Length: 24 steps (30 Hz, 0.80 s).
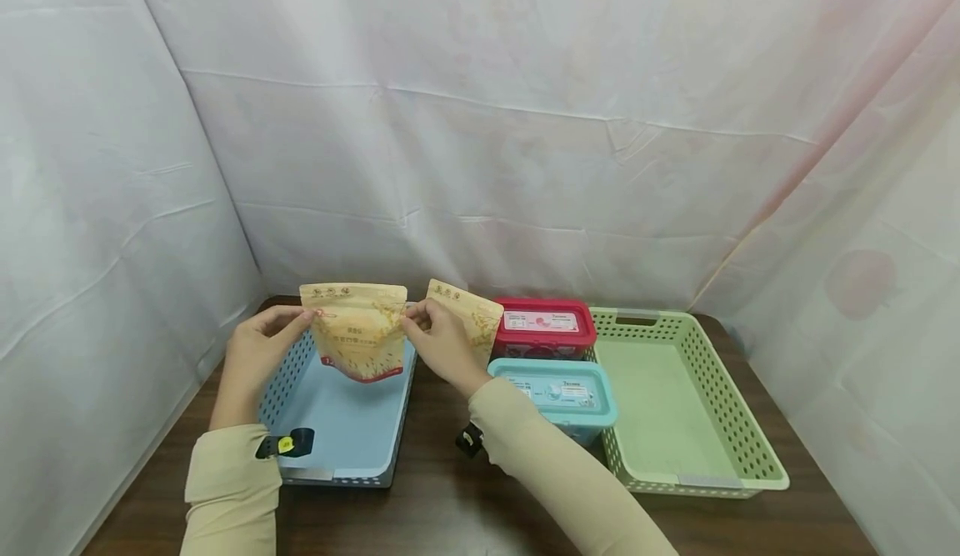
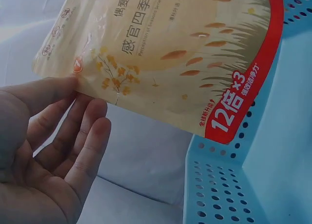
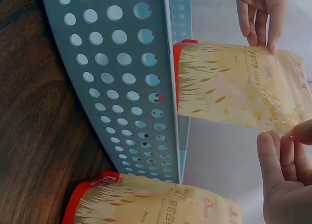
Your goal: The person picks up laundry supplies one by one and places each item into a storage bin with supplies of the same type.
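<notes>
A cream-yellow pouch (image 1: 358,333) with a red lower band hangs upright above the blue basket (image 1: 341,423). My left hand (image 1: 258,354) pinches its left edge near the top between thumb and fingers. On the opposite edge, my right hand (image 1: 442,341) pinches the pouch too. In the left wrist view, printed leaves and grass cover the pouch (image 2: 165,53), and the left hand (image 2: 53,136) grips its side. A second, similar pouch (image 1: 480,316) stands behind my right hand, partly hidden; the right wrist view shows this pouch (image 3: 151,202) outside the basket wall.
Right of the second pouch sit a red-lidded box (image 1: 543,323) and a light-blue-lidded box (image 1: 562,393), the blue one nearer. Beyond them lies a green basket (image 1: 750,423). All stand on a dark wooden table (image 1: 450,506), with white curtains (image 1: 480,147) behind.
</notes>
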Each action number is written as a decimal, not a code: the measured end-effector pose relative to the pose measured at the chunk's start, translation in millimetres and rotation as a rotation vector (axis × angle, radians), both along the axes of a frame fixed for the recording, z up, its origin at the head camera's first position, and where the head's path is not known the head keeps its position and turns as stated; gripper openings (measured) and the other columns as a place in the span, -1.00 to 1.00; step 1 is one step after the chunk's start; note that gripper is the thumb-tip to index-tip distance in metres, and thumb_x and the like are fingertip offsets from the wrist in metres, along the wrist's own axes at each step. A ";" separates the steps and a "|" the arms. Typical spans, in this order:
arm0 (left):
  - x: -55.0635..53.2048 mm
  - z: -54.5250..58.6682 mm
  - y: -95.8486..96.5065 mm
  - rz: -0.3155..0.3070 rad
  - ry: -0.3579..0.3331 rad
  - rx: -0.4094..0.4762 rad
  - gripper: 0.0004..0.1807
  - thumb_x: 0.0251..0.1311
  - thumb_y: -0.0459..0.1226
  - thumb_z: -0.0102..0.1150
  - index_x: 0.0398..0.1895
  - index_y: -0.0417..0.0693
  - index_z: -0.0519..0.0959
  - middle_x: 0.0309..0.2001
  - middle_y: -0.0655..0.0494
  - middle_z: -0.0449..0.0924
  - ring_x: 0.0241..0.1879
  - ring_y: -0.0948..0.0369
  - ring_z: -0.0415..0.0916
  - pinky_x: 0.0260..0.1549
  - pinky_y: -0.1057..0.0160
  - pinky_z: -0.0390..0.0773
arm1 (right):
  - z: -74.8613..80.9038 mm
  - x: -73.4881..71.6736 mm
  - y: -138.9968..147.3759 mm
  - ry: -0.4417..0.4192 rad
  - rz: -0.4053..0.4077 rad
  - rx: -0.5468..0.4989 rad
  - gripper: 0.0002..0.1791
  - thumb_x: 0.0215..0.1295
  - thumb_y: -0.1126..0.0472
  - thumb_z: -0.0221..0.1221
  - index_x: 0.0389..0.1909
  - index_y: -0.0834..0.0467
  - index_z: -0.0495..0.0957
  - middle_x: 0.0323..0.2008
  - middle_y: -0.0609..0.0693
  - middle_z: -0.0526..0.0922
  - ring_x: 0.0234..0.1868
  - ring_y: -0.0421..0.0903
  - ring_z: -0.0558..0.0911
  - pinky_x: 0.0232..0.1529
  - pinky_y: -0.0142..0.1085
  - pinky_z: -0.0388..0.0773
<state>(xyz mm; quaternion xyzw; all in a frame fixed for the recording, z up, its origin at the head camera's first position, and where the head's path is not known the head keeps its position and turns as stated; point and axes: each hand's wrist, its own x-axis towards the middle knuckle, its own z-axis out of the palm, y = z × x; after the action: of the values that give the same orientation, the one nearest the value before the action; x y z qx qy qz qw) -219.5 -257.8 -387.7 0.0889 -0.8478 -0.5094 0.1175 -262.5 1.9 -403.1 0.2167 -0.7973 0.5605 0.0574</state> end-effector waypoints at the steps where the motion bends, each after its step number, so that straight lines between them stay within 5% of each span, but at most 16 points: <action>1: -0.8 -0.9 -0.1 0.001 -0.005 -0.003 -0.26 0.29 0.26 0.13 0.26 -0.12 0.54 0.19 -0.22 0.51 0.25 -0.17 0.34 0.13 -0.46 0.26 | -0.7 -0.9 0.2 -0.008 -0.002 0.011 -0.87 0.46 0.13 0.20 -0.13 0.10 0.59 -0.25 -0.12 0.61 -0.23 -0.23 0.56 -0.18 -0.37 0.57; 11: -11.1 -5.5 -0.2 0.029 -0.094 -0.015 -0.28 0.31 0.26 0.09 0.28 -0.09 0.54 0.18 -0.22 0.54 0.24 -0.17 0.35 0.11 -0.47 0.27 | -3.1 -10.5 -1.6 -0.091 -0.015 0.074 -0.87 0.46 0.10 0.20 -0.13 0.06 0.61 -0.27 -0.15 0.62 -0.27 -0.24 0.54 -0.28 -0.37 0.53; 24: -25.6 -10.5 -5.0 -0.006 -0.115 0.019 -0.33 0.39 0.17 0.07 0.30 -0.14 0.50 0.22 -0.23 0.49 0.24 -0.17 0.40 0.19 -0.37 0.31 | -5.3 -25.0 -8.9 -0.237 -0.002 0.056 -0.89 0.44 0.14 0.20 -0.18 0.09 0.60 -0.29 -0.11 0.61 -0.29 -0.20 0.53 -0.34 -0.35 0.47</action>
<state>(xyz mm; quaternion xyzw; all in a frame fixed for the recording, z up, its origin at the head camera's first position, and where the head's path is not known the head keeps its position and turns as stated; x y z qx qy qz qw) -245.1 -262.8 -398.2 0.1167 -0.8487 -0.5116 0.0663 -287.5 -7.0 -408.4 0.1497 -0.8140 0.5596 -0.0430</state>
